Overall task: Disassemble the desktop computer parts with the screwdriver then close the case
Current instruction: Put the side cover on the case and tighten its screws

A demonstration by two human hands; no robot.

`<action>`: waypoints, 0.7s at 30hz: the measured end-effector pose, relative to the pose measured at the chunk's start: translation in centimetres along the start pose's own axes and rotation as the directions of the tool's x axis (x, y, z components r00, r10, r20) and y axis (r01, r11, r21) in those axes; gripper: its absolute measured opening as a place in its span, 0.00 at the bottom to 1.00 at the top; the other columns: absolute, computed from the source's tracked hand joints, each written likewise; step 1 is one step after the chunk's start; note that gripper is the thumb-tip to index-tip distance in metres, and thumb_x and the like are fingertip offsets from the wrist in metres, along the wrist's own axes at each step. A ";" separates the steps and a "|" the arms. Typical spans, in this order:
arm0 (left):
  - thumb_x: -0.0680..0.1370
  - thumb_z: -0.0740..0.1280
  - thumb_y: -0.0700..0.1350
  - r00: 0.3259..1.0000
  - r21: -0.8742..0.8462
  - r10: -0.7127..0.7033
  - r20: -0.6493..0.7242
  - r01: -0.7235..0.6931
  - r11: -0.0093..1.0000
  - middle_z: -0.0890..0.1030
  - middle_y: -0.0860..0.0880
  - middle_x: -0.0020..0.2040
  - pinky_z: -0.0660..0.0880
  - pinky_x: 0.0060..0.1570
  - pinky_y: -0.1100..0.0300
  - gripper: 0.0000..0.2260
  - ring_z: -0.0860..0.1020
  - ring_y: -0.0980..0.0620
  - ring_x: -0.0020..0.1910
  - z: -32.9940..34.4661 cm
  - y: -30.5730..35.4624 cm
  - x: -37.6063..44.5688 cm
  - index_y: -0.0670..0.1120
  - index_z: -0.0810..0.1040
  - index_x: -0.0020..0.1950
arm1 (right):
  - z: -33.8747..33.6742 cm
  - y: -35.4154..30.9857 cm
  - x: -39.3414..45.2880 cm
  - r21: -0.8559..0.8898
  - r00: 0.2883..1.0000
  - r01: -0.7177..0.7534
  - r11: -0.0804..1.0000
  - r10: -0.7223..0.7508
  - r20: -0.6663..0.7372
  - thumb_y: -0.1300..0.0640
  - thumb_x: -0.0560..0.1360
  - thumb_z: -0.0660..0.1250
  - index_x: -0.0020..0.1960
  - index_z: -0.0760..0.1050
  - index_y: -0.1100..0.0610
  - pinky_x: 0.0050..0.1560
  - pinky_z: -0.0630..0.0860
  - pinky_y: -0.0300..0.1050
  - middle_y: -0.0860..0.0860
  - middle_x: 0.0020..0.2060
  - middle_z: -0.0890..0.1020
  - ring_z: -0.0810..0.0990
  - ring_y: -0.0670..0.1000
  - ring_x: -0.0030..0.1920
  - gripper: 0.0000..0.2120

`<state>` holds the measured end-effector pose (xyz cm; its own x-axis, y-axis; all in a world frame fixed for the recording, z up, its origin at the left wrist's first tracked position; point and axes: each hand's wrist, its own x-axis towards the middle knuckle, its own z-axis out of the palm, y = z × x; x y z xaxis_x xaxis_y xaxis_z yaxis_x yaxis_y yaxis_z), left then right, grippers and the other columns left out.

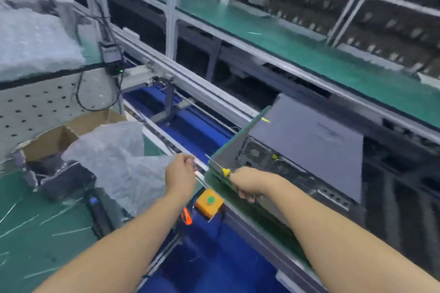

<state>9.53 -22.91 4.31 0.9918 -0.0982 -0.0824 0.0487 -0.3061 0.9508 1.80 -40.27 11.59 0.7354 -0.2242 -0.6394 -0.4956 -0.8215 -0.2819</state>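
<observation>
Seemingly late in the job, a worker stands at a factory line with the desktop computer case (307, 140) lying flat at two o'clock — its dark side panel in place, the rear vents facing the camera. Whether any parts have come out cannot be told; the case looks closed. The right hand (247, 184), arm stretched forward, has its grip clenched around the yellow-handled screwdriver (220, 167), whose thin shaft points toward eleven o'clock. The left hand (181, 173), at twelve o'clock, reaches toward the conveyor rail (166, 147), fingers curled — whether it pinches anything is too blurred to say. An orange button box (209, 203) sits just below both hands.
</observation>
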 end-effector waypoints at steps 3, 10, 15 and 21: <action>0.82 0.59 0.37 0.982 -0.174 -0.090 0.164 0.118 0.978 0.82 0.40 0.41 0.78 0.44 0.53 0.07 0.82 0.46 0.34 8.2 3.5 -2.2 0.40 0.75 0.48 | -0.5 7.3 -2.5 0.111 0.981 0.008 0.994 0.014 -0.194 0.50 0.86 0.52 0.40 0.68 0.57 0.31 0.74 0.47 0.56 0.32 0.76 0.78 0.59 0.31 0.19; 0.84 0.64 0.43 0.844 -0.449 -0.289 0.453 0.495 0.744 0.86 0.49 0.41 0.77 0.40 0.56 0.05 0.83 0.52 0.39 22.9 8.6 -10.8 0.43 0.78 0.53 | 3.1 21.4 -6.9 0.367 0.927 0.059 0.928 0.085 -0.365 0.41 0.85 0.54 0.43 0.73 0.53 0.38 0.73 0.46 0.50 0.34 0.78 0.75 0.51 0.33 0.20; 0.85 0.63 0.43 0.753 -0.484 -0.305 0.583 0.623 0.615 0.84 0.45 0.48 0.79 0.51 0.53 0.08 0.83 0.50 0.44 25.6 10.4 -13.4 0.40 0.74 0.61 | 4.1 24.7 -8.6 0.462 0.904 0.077 0.883 0.134 -0.405 0.44 0.84 0.55 0.45 0.69 0.51 0.37 0.78 0.49 0.51 0.33 0.80 0.80 0.53 0.25 0.14; 0.84 0.65 0.43 0.737 -0.475 -0.260 0.624 0.622 0.622 0.86 0.43 0.44 0.82 0.48 0.53 0.11 0.86 0.50 0.39 26.4 10.7 -13.0 0.36 0.74 0.60 | 5.6 23.7 -10.1 0.530 0.860 0.100 0.842 0.196 -0.472 0.43 0.83 0.55 0.46 0.68 0.47 0.30 0.77 0.47 0.51 0.29 0.80 0.78 0.50 0.22 0.11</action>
<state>-5.92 -49.91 7.67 0.6438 -0.5841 -0.4943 0.7037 0.1983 0.6823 -19.97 -54.58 7.40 0.7533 -0.6009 -0.2673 -0.5891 -0.4359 -0.6804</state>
